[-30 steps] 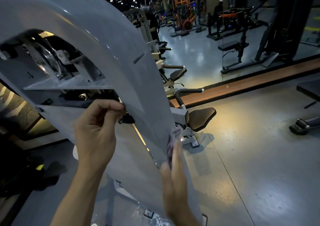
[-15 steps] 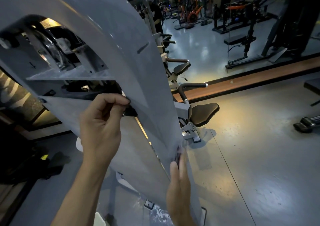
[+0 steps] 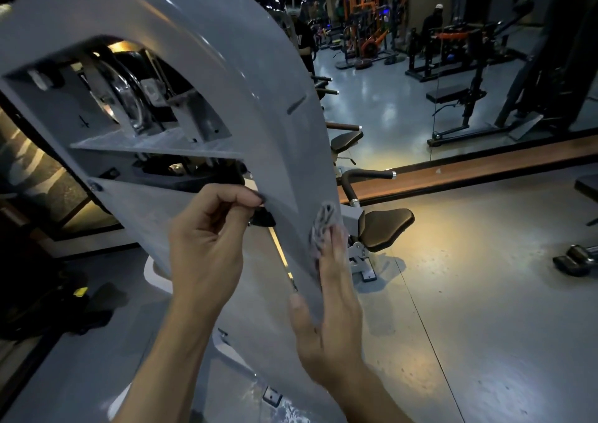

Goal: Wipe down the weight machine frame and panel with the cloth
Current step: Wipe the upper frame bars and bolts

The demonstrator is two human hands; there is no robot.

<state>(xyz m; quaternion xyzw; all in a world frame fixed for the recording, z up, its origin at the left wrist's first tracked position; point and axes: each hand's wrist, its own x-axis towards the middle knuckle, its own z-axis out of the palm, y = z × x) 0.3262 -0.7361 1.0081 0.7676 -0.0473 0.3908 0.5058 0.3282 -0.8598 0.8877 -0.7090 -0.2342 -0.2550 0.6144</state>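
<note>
The grey weight machine frame (image 3: pixel 246 76) curves from the upper left down through the middle, with a flat grey panel (image 3: pixel 152 215) below its opening. My left hand (image 3: pixel 207 247) grips the panel's upper edge, fingers curled over it. My right hand (image 3: pixel 330 319) lies flat with straight fingers against the frame's right edge and presses a small grey cloth (image 3: pixel 323 225) onto it. The cloth shows above my fingertips; the rest is under my hand.
A black padded seat (image 3: pixel 385 228) and curved handle (image 3: pixel 365 176) stand just right of the frame. A wooden strip (image 3: pixel 485 166) crosses the grey floor. Other gym machines and a person (image 3: pixel 433 24) are far back. A black bar end (image 3: pixel 572 257) lies at the right.
My right hand has slid up the frame's right edge with the cloth, after moving lower half a second ago. My left hand keeps its grip on the panel edge.
</note>
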